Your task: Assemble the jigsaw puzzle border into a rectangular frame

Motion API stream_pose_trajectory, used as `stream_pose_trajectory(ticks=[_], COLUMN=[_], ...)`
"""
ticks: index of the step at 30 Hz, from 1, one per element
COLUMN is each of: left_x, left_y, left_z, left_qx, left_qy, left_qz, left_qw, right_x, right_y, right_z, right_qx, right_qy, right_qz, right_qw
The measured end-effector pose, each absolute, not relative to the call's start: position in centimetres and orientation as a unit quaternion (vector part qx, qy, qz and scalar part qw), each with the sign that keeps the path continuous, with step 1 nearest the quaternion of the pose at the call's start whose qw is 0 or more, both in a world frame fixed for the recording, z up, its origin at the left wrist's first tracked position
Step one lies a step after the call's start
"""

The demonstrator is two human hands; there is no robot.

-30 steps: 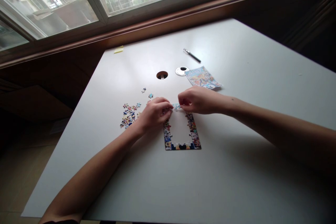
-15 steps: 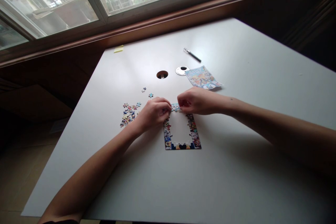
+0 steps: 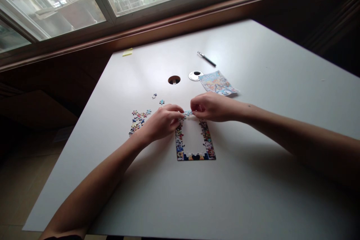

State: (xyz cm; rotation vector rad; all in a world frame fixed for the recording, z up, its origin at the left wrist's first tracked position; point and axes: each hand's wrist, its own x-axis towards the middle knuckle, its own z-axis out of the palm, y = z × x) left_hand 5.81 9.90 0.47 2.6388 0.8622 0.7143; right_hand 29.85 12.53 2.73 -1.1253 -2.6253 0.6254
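Observation:
A small jigsaw border frame (image 3: 207,145) lies on the white table (image 3: 253,180), its sides and bottom edge joined and its middle bare. My left hand (image 3: 163,121) rests at the frame's top left corner, fingers pinched on the top row. My right hand (image 3: 211,106) is at the top right corner, fingertips pinching a blue puzzle piece (image 3: 188,113) that sits between the two hands on the top edge. A heap of loose puzzle pieces (image 3: 138,120) lies just left of my left hand.
A printed puzzle picture card (image 3: 218,82) lies beyond my right hand. Further back are a round cable hole (image 3: 174,80), its white cap (image 3: 195,75), a pen (image 3: 206,59) and a yellow sticky note (image 3: 127,53). The window sill runs behind the table.
Both hands stay at the frame's top edge with only small finger shifts; the blue piece between them has barely moved.

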Motion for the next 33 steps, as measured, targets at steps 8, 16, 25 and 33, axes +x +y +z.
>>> stream_pose_trajectory(ticks=[8, 16, 25, 33], left_x=[5.41, 5.45, 5.27, 5.76], left_y=[10.07, 10.18, 10.23, 10.02], left_z=[0.65, 0.32, 0.32, -0.04], left_qx=[0.923, 0.911, 0.900, 0.931], left_qy=[0.304, 0.332, 0.345, 0.259], left_qz=[0.225, 0.238, 0.266, 0.242], left_qw=[0.073, 0.054, 0.029, 0.086], right_x=[29.86, 29.98, 29.86, 29.75], right_y=[12.62, 12.79, 12.70, 12.52], right_z=[2.87, 2.49, 2.46, 2.71], right_qx=[-0.395, -0.382, -0.382, -0.373], right_qy=[-0.886, -0.893, -0.894, -0.899], right_qz=[0.219, 0.213, 0.213, 0.211], right_qw=[0.107, 0.108, 0.102, 0.088])
